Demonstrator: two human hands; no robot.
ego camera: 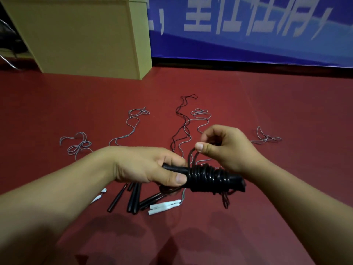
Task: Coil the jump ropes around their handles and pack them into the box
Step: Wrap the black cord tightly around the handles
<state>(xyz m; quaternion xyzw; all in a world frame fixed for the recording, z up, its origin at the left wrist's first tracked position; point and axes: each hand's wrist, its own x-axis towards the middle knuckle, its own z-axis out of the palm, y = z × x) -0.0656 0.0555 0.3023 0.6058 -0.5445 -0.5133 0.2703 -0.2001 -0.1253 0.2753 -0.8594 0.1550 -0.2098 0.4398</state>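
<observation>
Head view: left hand (pixel 152 165) grips black handles (pixel 215 177) above red floor (pixel 267 104), thumb pressed on them. Black rope (pixel 205 174) coiled around handles in many turns. Right hand (pixel 225 148) pinches loose rope loop just above coil. More ropes (pixel 133 129) and handles lie on floor below. Cardboard box (pixel 80 35) stands far left, well apart.
</observation>
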